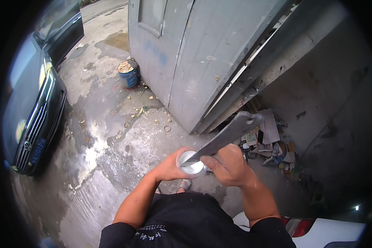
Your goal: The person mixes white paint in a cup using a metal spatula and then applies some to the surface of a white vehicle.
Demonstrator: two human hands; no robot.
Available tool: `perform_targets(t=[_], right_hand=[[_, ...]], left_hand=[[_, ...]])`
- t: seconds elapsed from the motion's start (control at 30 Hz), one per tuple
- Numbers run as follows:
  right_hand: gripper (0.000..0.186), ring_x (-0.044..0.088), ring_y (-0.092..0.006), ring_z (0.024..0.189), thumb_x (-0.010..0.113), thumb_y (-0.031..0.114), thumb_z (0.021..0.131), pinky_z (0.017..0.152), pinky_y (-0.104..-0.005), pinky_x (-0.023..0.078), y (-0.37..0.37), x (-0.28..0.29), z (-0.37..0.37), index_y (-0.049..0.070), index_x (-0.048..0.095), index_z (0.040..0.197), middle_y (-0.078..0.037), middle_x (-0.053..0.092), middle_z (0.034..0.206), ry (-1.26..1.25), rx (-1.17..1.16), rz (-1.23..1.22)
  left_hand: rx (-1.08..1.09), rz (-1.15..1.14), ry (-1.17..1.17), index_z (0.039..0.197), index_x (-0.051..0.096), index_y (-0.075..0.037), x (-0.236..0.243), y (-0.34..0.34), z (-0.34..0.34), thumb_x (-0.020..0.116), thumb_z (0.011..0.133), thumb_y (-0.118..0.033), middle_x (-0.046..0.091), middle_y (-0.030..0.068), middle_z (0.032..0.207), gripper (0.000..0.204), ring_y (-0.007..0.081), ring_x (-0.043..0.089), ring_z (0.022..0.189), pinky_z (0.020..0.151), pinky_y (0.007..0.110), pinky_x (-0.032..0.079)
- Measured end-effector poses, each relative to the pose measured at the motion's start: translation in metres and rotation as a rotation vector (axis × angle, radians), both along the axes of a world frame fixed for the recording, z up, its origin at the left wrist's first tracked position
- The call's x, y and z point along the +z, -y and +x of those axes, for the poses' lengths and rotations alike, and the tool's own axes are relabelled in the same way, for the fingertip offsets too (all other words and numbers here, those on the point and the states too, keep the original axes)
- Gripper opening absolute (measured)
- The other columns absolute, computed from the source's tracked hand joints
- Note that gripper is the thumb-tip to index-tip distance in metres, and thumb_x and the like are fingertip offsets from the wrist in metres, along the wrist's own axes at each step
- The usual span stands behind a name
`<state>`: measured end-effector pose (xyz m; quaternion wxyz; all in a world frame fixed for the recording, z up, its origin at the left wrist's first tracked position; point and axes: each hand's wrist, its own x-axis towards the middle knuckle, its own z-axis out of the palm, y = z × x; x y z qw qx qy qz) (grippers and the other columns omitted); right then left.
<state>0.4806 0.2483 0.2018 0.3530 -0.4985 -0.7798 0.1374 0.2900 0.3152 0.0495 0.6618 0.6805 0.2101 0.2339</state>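
Note:
My left hand (168, 167) is wrapped round the side of a clear plastic cup (204, 168), held in front of my waist. White liquid (191, 168) shows inside the cup. In my right hand (229, 167) is a long, flat grey mixing stick (223, 134), gripped with the thumb along its lower part. The stick slants: its lower end dips into the white liquid, while its wide upper end, with a notch or hole, points up and to the right. How deep the lower end sits cannot be seen.
A dark car (33, 107) stands at the left with a door open. Ahead is a grey metal door (173, 53), with a blue bucket (129, 76) beside it. Scraps (273, 146) are piled at the right. Part of a white car (330, 231) shows at lower right.

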Motion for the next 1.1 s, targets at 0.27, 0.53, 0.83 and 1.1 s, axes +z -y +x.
perform_targets(t=[0.27, 0.53, 0.83, 1.1], right_hand=[[0.013, 0.06, -0.0221, 0.07, 0.068, 0.01, 0.085, 0.066, -0.0328, 0.047, -0.001, 0.0, -0.001, 0.001, 0.059, 0.088, -0.011, 0.064, 0.081, -0.15, -0.111, -0.155], [0.016, 0.064, -0.0244, 0.071, 0.068, 0.012, 0.085, 0.062, -0.0341, 0.048, 0.008, 0.01, -0.001, -0.001, 0.06, 0.091, -0.013, 0.066, 0.079, -0.262, -0.208, -0.156], [0.014, 0.062, -0.0286, 0.074, 0.064, 0.013, 0.089, 0.066, -0.0353, 0.048, 0.017, 0.01, 0.018, -0.001, 0.063, 0.093, -0.014, 0.064, 0.084, -0.312, -0.36, -0.143], [0.019, 0.055, -0.0344, 0.065, 0.071, 0.009, 0.081, 0.058, -0.0397, 0.043, 0.019, 0.001, 0.084, 0.0, 0.055, 0.077, -0.016, 0.056, 0.072, -0.625, -0.482, -0.148]], left_hand=[[-0.156, 0.001, -0.002, 0.133, 0.048, -0.004, -0.011, -0.007, -0.008, 0.087, 0.06, -0.024, 0.054, 0.0125, 0.131, 0.085, 0.0244, 0.051, 0.123, 0.106, 0.036, 0.039], [-0.155, 0.009, -0.01, 0.132, 0.05, -0.004, -0.008, -0.007, -0.011, 0.087, 0.06, -0.023, 0.056, 0.0129, 0.128, 0.083, 0.0257, 0.053, 0.122, 0.105, 0.037, 0.04], [-0.187, 0.012, -0.034, 0.133, 0.048, -0.003, -0.011, -0.011, 0.022, 0.087, 0.061, -0.022, 0.056, 0.0125, 0.127, 0.084, 0.0232, 0.053, 0.12, 0.103, 0.036, 0.04], [-0.05, 0.088, -0.013, 0.131, 0.05, -0.004, -0.02, -0.014, 0.075, 0.087, 0.061, -0.022, 0.057, 0.0133, 0.126, 0.081, 0.0255, 0.055, 0.118, 0.102, 0.037, 0.042]])
